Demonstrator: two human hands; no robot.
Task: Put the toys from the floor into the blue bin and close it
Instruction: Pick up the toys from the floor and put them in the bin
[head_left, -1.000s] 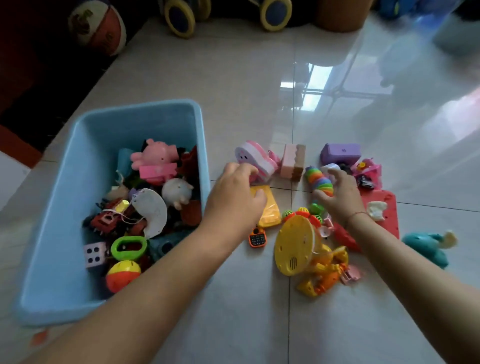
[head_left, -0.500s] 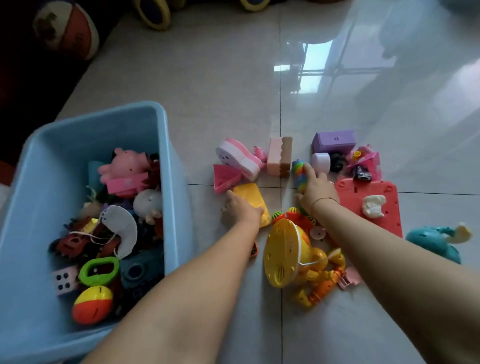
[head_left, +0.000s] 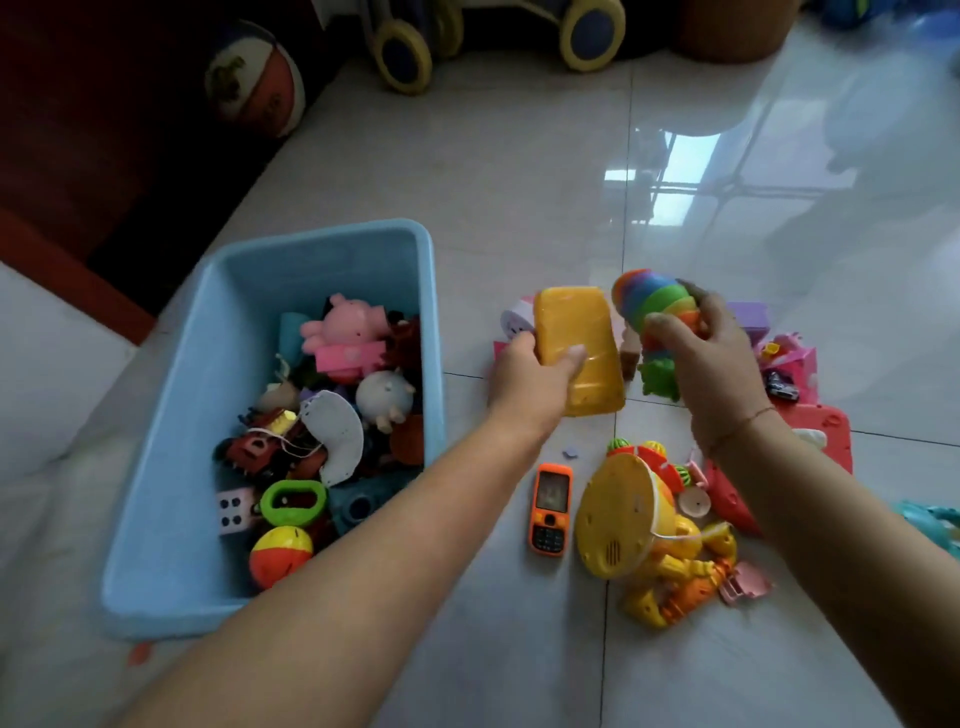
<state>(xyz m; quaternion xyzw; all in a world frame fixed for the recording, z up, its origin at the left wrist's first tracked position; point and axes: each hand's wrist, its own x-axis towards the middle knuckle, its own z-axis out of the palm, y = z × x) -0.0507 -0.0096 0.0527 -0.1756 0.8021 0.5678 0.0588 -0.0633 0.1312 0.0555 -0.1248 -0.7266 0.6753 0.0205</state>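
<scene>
Left hand (head_left: 524, 389) is clamped round a yellow block (head_left: 587, 332) and the right hand (head_left: 711, 374) round a rainbow ring toy (head_left: 654, 301), both held above the tiled floor (head_left: 519, 182). The blue bin (head_left: 171, 467) stands open toward the floor's left edge, heaped with toys. Right of it lie a yellow round toy (head_left: 618, 519) and, just beside that, a smaller orange toy phone (head_left: 550, 509).

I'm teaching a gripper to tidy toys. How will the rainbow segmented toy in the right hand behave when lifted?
Probably floppy: the rainbow segmented toy curves across the right hand, its overlapping segments looking jointed. Likely light: one hand holds it aloft. Its glossy segments may slip.
</scene>
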